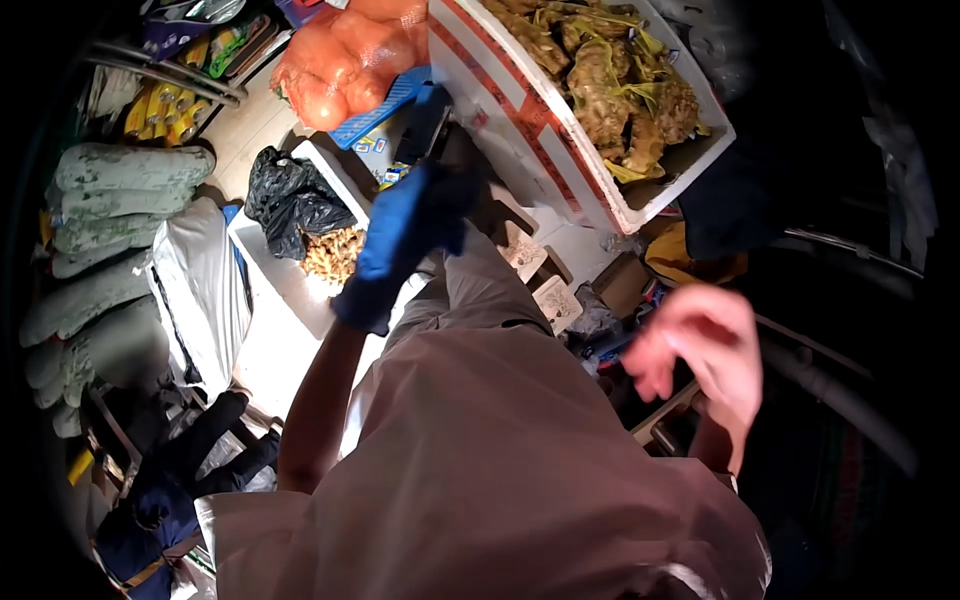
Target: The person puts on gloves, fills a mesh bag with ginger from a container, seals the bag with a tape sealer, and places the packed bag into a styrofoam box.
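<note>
My left hand wears a blue glove and reaches forward over the right side of a white foam box. Its fingers lie in shadow and blur, so I cannot see whether they hold anything. Just past them is a dark, slim object. Inside that box are small tan root pieces beside a crumpled black plastic bag. My right hand is bare, raised at the right and smeared by motion. Its fingers bend downward; what they hold, if anything, is unclear.
A large foam box of ginger-like roots stands tilted ahead. Orange net bags and a blue tray lie left of it. Long pale-green gourds are stacked at the left, near a white plastic bag.
</note>
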A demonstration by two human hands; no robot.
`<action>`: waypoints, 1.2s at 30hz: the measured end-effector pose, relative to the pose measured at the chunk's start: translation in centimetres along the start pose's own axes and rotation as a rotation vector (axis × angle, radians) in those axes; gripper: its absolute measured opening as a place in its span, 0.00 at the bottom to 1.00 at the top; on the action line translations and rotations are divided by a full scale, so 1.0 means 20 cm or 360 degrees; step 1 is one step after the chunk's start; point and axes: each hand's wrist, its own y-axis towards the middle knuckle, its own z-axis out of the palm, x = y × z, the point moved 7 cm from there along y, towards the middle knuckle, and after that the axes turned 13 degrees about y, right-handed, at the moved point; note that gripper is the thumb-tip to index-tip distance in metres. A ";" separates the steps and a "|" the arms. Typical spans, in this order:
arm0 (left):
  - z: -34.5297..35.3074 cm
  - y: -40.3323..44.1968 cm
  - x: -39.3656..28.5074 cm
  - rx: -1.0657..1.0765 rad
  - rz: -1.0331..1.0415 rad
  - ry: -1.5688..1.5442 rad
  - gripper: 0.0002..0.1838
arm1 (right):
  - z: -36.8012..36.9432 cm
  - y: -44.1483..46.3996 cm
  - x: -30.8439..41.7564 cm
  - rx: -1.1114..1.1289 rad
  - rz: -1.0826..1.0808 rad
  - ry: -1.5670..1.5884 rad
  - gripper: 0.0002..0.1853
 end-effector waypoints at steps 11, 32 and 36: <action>-0.36 -0.36 0.54 -0.0556 -0.0585 -0.0167 0.06 | -0.49 0.87 -0.54 -0.0377 -0.0961 -0.1596 0.21; -0.61 -0.64 0.67 -0.0983 -0.0251 -0.0447 0.15 | 0.95 -0.16 0.14 0.1913 -0.1410 -0.1374 0.11; -0.63 -0.65 0.67 -0.1033 -0.0166 -0.0368 0.15 | 0.98 -0.23 0.04 0.1911 -0.1388 -0.1520 0.12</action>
